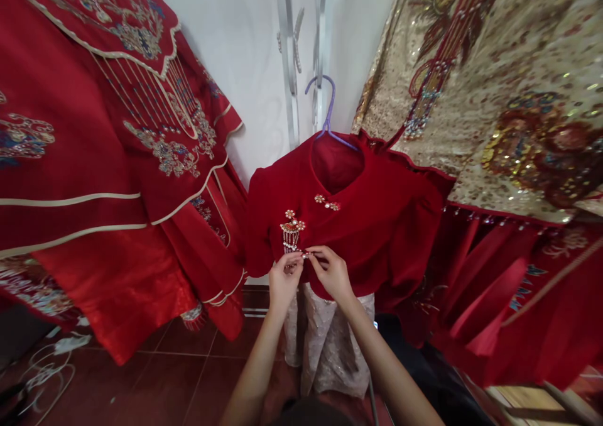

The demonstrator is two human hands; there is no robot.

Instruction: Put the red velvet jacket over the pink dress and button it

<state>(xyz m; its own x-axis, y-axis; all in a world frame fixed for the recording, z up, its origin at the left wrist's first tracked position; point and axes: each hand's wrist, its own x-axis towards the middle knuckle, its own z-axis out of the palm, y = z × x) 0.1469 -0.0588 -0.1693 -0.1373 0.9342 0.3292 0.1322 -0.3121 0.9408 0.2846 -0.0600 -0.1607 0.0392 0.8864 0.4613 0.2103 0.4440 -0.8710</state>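
Note:
A dark red short-sleeved blouse hangs from a purple hanger in front of me. Two flower-shaped pearl clasps sit below its neckline. Lower down on its left side is a fan-shaped brooch with bead tassels. Just beneath the tassels, my left hand and my right hand meet at the blouse front. Both pinch a small beaded clasp between their fingertips, which partly cover it. Under the blouse hangs a pale glittery skirt.
Red embroidered garments hang at the left, close to the blouse. A gold sequined garment with beaded tassels hangs at the right, above red pleated fabric. Metal rails stand against the wall. White cables lie on the tiled floor.

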